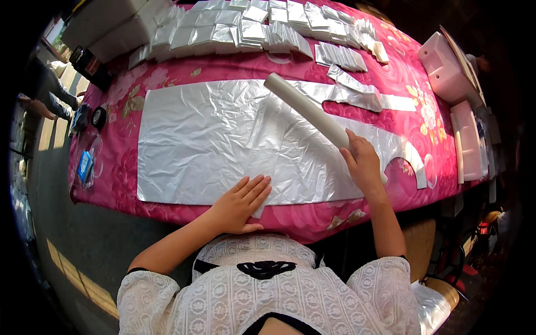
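A large white plastic bag with cut-out handles lies spread over the table, wrinkled across its middle, its handles toward the right. Palm down, my left hand rests on the bag's near edge with fingers stretched out. A small pale piece sticks out beside those fingers. My right hand is closed round the lower part of a pale grey-white tube. This tube slants over the bag, its far end up and to the left. Whether it touches the bag I cannot tell.
Folded white bags stand in rows along the far side, on a pink flowered tablecloth. White boxes are at the right. A black jar, a tape roll and a blue packet sit left. Another person is beyond.
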Action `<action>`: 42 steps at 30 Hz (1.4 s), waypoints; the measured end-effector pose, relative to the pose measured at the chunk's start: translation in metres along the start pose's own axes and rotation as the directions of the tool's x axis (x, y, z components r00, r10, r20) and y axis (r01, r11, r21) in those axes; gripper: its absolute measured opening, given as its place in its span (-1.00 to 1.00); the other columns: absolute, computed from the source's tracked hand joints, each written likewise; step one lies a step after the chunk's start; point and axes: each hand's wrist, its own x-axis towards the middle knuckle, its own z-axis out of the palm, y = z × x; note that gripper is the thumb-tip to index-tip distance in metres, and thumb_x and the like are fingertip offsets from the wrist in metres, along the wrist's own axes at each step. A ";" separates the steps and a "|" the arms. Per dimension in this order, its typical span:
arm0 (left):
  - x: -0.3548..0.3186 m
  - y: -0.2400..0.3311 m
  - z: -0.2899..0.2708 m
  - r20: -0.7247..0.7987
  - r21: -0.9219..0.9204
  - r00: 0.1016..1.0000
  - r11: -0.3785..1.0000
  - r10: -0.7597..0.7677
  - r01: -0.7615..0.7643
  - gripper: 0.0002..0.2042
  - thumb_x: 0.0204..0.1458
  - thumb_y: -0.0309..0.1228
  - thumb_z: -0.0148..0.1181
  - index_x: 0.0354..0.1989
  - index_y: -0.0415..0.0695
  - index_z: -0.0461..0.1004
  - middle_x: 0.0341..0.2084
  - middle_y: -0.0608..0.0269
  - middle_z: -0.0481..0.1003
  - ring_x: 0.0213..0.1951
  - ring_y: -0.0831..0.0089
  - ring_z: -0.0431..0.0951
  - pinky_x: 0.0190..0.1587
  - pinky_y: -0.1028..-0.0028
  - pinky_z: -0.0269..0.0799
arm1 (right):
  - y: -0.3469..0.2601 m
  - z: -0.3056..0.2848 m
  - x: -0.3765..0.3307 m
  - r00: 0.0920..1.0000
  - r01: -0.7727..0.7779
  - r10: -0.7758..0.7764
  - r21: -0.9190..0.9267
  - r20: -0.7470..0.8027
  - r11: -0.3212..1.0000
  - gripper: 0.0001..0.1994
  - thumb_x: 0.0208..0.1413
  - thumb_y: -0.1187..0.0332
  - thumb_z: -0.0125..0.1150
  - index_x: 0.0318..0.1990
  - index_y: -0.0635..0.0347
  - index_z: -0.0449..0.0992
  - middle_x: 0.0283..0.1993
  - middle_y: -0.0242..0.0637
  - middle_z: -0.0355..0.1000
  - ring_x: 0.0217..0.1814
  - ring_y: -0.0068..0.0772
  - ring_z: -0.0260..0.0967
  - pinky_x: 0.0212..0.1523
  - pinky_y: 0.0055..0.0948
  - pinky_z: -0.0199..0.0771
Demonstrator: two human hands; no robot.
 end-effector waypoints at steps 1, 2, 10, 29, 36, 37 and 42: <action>-0.001 0.005 0.005 -0.005 0.026 1.000 1.000 -0.012 0.012 -0.18 -0.14 0.03 0.09 0.20 -0.34 0.04 0.25 -0.08 -0.01 0.30 0.12 -0.06 0.29 0.19 -0.18 | -0.020 0.004 -0.006 0.996 0.018 -0.027 0.100 0.090 0.995 -0.59 -0.04 0.37 0.19 0.03 0.15 0.38 -0.17 -0.16 0.41 -0.14 -0.13 0.33 -0.12 -0.28 0.32; -0.001 0.012 0.009 -0.012 0.029 0.999 0.999 -0.044 0.045 -0.19 -0.16 0.00 0.12 0.19 -0.34 0.05 0.24 -0.10 0.00 0.29 0.10 -0.06 0.28 0.17 -0.17 | -0.038 0.007 -0.010 0.973 0.027 -0.072 0.201 0.218 0.979 -0.54 -0.09 0.43 0.22 0.05 0.11 0.37 -0.10 -0.17 0.39 -0.08 -0.10 0.31 -0.05 -0.30 0.30; -0.001 0.050 0.044 -0.073 0.211 0.980 0.958 -0.184 0.195 -0.25 -0.25 -0.25 0.17 0.17 -0.34 0.10 0.23 -0.12 0.01 0.29 0.07 -0.05 0.26 0.12 -0.15 | -0.074 0.068 0.026 0.874 0.399 -0.440 0.213 0.206 0.892 -0.53 -0.20 0.47 0.23 -0.01 0.07 0.42 -0.04 -0.27 0.37 0.03 -0.21 0.25 0.14 -0.23 0.12; -0.034 0.010 0.013 -0.212 -0.010 0.952 0.973 0.221 -0.229 -0.67 -0.10 -0.48 0.03 -0.11 -0.29 0.39 0.00 0.05 0.34 0.04 0.25 0.38 0.09 0.32 0.31 | -0.079 0.066 0.010 0.608 0.510 -0.714 0.519 0.346 0.686 -0.53 -0.24 0.58 0.05 -0.03 0.30 0.37 0.03 -0.11 0.31 0.13 -0.14 0.20 0.11 -0.33 0.26; -0.024 0.003 0.001 -0.423 -0.141 0.873 0.934 0.242 -0.327 -0.65 -0.13 -0.43 0.10 -0.10 -0.25 0.41 -0.01 0.05 0.36 0.04 0.24 0.38 0.09 0.29 0.31 | -0.081 0.079 -0.020 0.722 0.527 -0.651 0.423 0.236 0.738 -0.52 -0.23 0.55 0.10 -0.01 0.25 0.37 0.07 -0.18 0.30 0.11 -0.14 0.23 0.10 -0.29 0.27; -0.019 0.002 -0.003 -0.373 -0.088 0.907 0.966 0.195 -0.244 -0.60 -0.16 -0.40 0.14 -0.07 -0.24 0.38 0.00 0.05 0.36 0.07 0.23 0.36 0.11 0.27 0.27 | -0.080 0.081 -0.022 0.737 0.535 -0.640 0.392 0.216 0.748 -0.54 -0.23 0.55 0.10 -0.02 0.25 0.38 0.06 -0.19 0.31 0.09 -0.15 0.24 0.09 -0.29 0.28; -0.004 -0.009 -0.009 -0.236 0.017 0.971 0.999 -0.041 0.046 -0.37 -0.26 -0.28 0.22 0.07 -0.25 0.27 0.03 0.02 0.33 0.12 0.22 0.30 0.18 0.22 0.13 | -0.079 0.081 -0.023 0.775 0.562 -0.612 0.272 0.159 0.781 -0.60 -0.26 0.46 0.17 -0.13 0.21 0.44 -0.02 -0.22 0.35 0.04 -0.20 0.27 0.02 -0.32 0.31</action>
